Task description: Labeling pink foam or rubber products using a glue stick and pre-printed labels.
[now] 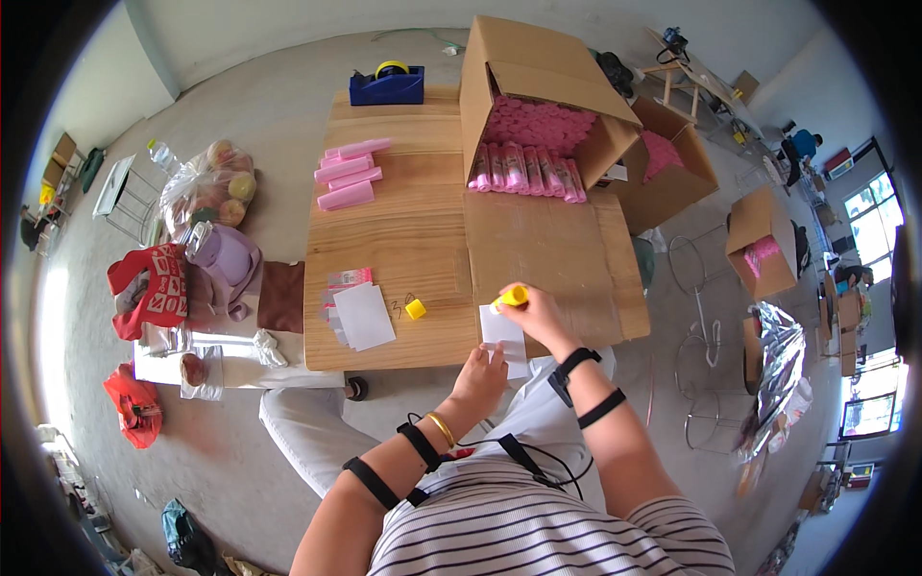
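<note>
My right hand [540, 317] is closed around a yellow glue stick [516, 296], its pale end against the far part of a white card [503, 332]. That card lies at the table's near edge, partly over it. My left hand [482, 372] grips the card's near part with its fingertips. On the wood to the left sits a small yellow cap [415, 309], apart from both hands. Beyond it is a stack of white cards [365, 317], fanned over some pink-printed slips [350, 277].
Several pink rolls [347, 182] lie on the table's left half. A blue tape dispenser [387, 87] stands at the far left corner. At the far right, an open cardboard box [547, 67] holds pink packs [526, 171]. A purple jug [219, 252] and bags stand left of the table.
</note>
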`<state>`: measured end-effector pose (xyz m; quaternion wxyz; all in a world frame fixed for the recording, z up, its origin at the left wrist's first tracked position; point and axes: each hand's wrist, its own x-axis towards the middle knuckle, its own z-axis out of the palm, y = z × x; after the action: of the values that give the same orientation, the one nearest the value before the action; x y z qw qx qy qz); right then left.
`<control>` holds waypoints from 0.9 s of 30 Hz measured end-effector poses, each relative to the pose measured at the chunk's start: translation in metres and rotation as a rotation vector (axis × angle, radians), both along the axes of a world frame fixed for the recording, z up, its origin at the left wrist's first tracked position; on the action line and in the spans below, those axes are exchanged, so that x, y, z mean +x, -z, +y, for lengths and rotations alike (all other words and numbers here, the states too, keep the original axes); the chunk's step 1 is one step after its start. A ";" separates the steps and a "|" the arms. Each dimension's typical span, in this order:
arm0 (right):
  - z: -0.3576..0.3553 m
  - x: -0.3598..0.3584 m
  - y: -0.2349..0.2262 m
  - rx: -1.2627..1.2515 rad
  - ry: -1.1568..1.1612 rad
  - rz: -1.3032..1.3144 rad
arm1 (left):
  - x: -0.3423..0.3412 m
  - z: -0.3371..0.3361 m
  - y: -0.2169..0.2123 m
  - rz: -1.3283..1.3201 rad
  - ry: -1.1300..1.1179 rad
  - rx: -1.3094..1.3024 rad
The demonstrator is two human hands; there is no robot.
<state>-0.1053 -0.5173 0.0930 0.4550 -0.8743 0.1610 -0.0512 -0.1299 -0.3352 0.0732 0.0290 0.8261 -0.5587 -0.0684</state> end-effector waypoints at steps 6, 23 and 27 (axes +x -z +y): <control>0.031 0.034 -0.012 -0.136 -0.137 0.026 | 0.002 0.002 -0.001 0.047 -0.029 -0.004; -0.025 -0.026 -0.017 -0.104 -0.095 0.094 | 0.003 0.001 -0.004 0.019 -0.022 -0.015; -0.034 0.005 -0.015 -0.188 -0.029 0.037 | 0.001 0.001 0.002 0.008 -0.022 -0.038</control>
<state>-0.1000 -0.5513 0.1081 0.3685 -0.9162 0.1511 -0.0432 -0.1287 -0.3345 0.0716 0.0477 0.8312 -0.5507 -0.0606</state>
